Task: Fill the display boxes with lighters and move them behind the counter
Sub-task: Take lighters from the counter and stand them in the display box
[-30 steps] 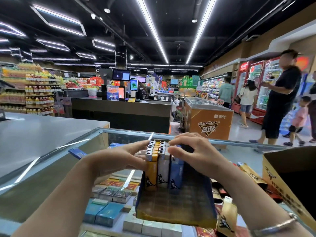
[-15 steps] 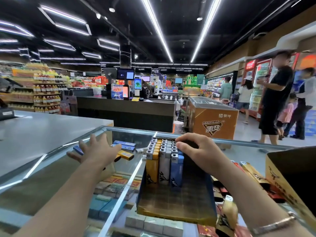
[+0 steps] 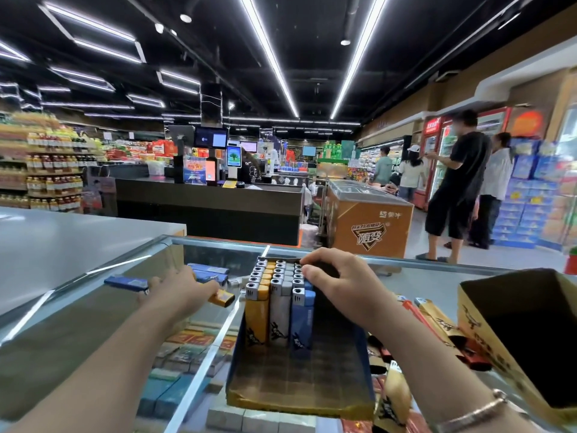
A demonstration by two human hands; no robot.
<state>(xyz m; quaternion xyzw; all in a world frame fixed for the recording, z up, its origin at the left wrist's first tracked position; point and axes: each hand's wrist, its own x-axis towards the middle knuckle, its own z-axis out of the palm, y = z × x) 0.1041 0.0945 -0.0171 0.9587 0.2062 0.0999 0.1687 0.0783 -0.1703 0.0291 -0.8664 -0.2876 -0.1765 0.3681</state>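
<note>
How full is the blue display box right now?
Partly full. The display box holds three rows of upright lighters at its far end; its near floor is bare. The right hand rests on them.

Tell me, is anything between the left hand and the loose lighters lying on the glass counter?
Nothing visible does. The left hand is already over the loose lighters on the glass counter, beside the display box. An orange lighter sticks out from under its fingers. The right hand rests on the standing rows.
</note>
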